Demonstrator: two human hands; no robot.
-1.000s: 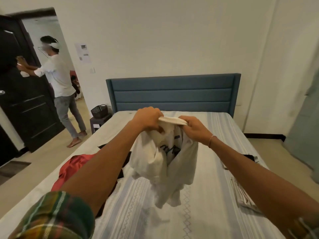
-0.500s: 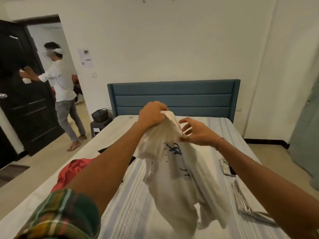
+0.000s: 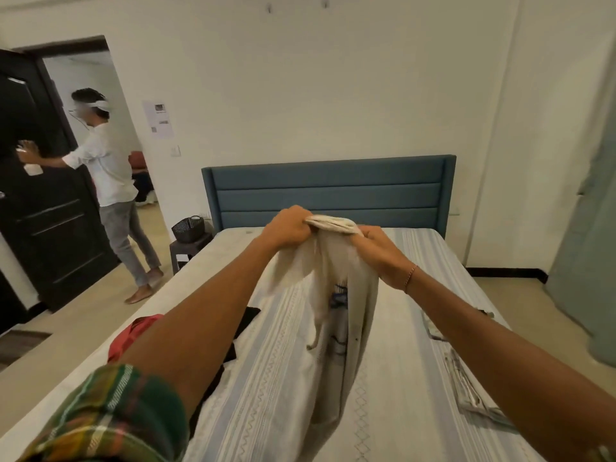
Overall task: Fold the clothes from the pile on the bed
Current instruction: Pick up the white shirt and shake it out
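The white shirt [image 3: 336,295] hangs in the air over the middle of the bed [image 3: 416,345], held up by its top edge, which is bunched into a short band between two fists. The left hand [image 3: 286,226] has its fingers curled tight round one end of that band and the right hand [image 3: 376,245] is closed the same way round the other end, the two hands close together with only a little cloth between them. Below them the fabric falls in long loose folds with a dark print half hidden inside, its lower end trailing toward the striped sheet. It looks light, thin and quite limp, so I would guess it will flop wherever it is not supported; a hold at the two shoulder seams, hands spread wide, seems the way to get it flat. To the left on the mattress lie a red garment [image 3: 133,335] and a black garment [image 3: 246,316], apparently the waiting pile, and near the right edge sits some striped cloth [image 3: 466,381]. Behind stands the blue headboard [image 3: 328,195], and another person [image 3: 110,181] is at the dark door [image 3: 50,211].
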